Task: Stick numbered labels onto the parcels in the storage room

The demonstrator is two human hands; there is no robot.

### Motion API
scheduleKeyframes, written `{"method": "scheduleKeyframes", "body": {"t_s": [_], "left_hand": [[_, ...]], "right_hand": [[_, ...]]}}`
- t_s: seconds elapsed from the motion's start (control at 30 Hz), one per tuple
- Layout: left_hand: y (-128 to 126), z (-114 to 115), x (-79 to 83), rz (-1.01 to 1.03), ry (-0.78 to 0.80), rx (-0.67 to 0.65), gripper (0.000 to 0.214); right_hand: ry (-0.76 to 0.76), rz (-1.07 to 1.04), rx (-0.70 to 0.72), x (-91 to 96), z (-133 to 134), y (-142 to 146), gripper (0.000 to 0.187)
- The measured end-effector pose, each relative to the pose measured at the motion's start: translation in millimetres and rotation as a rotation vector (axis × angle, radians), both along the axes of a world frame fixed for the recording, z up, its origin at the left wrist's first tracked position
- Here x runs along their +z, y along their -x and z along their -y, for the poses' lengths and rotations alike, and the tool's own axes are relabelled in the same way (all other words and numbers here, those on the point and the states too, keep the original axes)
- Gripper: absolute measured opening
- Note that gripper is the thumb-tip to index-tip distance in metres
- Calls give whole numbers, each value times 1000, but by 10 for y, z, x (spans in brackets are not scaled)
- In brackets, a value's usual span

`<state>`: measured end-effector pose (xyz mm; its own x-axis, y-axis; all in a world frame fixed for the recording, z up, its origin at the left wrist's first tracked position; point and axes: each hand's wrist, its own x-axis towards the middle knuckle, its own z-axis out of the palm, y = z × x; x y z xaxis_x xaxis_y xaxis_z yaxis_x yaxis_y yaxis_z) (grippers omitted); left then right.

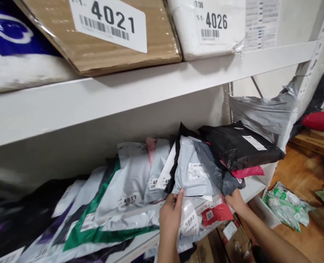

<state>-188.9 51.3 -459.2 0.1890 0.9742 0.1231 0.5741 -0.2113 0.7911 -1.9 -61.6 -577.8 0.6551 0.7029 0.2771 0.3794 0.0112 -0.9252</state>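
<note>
My left hand (172, 213) is closed on the lower left corner of a light grey mailing bag (185, 157), with the thumb on top. This bag carries a white label and leans among other parcels on the lower shelf (151, 237). At the bottom edge of a dark grey mailing bag (215, 162), just right of it, my right hand (234, 202) is closed, its fingertips partly hidden. A black mailing bag (238, 144) lies on top of the pile at the right, over a pink bag (248, 171).
Grey parcels, one marked 4017 (130, 160), fill the shelf to the left beside a green bag (96, 215). Above, an upper shelf edge (140, 91) holds a cardboard box (156, 40). Below hangs a red packet (218, 214). Green-and-white bags (285, 202) lie at the right.
</note>
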Motion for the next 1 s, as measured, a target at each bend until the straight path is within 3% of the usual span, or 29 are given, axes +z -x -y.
{"method": "scheduleKeyframes", "body": {"t_s": [0.1, 0.2, 0.27, 0.37, 0.43, 0.47, 0.53, 0.63, 0.7, 0.8, 0.93, 1.0], "left_hand": [[108, 143, -58, 282, 28, 142, 52], [39, 338, -138, 494, 115, 236, 58], [-15, 443, -191, 535, 134, 292, 59], [24, 571, -277, 458, -98, 307, 55], [111, 662, -363, 332, -286, 143, 53], [153, 707, -418, 280, -311, 33, 55], [206, 790, -540, 265, -196, -96, 62], [201, 876, -668, 360, 82, -60, 51], [177, 902, -669, 374, 165, -53, 50], [153, 890, -564, 272, 79, -58, 46], [106, 783, -414, 118, -132, 52, 45], [70, 710, -382, 135, -150, 117, 48]], "right_hand": [[-9, -222, 341, 156, 121, 355, 28], [-69, -493, 680, 309, 182, 591, 62], [-45, -554, 740, 374, 132, 629, 46], [-9, -570, 694, 407, 6, 591, 35], [-27, -579, 663, 409, -35, 553, 36], [-37, -580, 657, 409, -37, 539, 36], [-64, -568, 638, 405, -19, 523, 35], [-139, -513, 542, 394, 7, 526, 29], [-153, -486, 488, 387, 0, 536, 28], [-112, -475, 505, 409, -38, 549, 34], [-159, -386, 514, 575, -130, 555, 18], [-241, -297, 455, 689, -213, 548, 12]]}}
